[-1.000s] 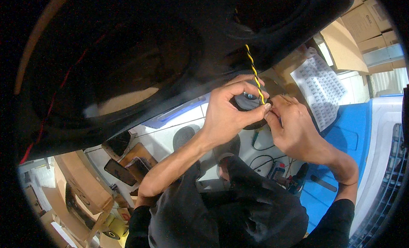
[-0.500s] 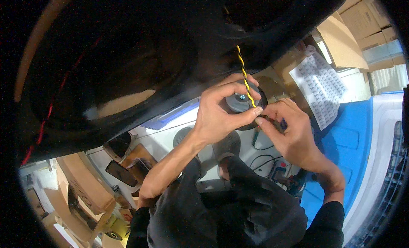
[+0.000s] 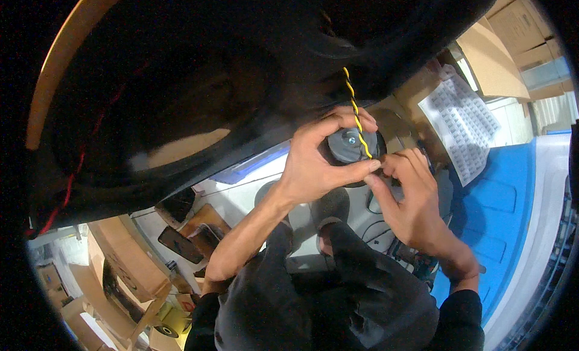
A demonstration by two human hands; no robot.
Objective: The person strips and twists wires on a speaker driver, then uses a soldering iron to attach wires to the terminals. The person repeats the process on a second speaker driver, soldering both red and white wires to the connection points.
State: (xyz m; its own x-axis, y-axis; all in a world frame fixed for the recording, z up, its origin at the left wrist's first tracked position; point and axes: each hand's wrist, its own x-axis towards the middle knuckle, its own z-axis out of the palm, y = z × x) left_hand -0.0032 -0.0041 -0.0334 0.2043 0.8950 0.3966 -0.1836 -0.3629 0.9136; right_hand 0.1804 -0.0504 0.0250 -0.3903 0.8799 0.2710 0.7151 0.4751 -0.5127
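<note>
head view: left hand (image 3: 310, 161) in c-shaped grip around grey disc (image 3: 344, 149), right hand (image 3: 415, 200) bent alongside, pinch unclear

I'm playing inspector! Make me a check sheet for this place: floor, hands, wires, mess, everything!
Surface: white tiled floor below the hands; no tabletop seen.
Job's things: dark round part with a shiny screw at its middle; large black panel with big round openings above.
Clutter: smartphone, yellow roll and open cardboard box at lower left.
Hands: left hand grips the round part; right hand has its fingertips by the wire's lower end, exact grip unclear.
Cables: yellow-and-black twisted wire crosses the round part; red wire runs along the panel.
Surroundings: printed sheet, blue plastic surface at right.
</note>
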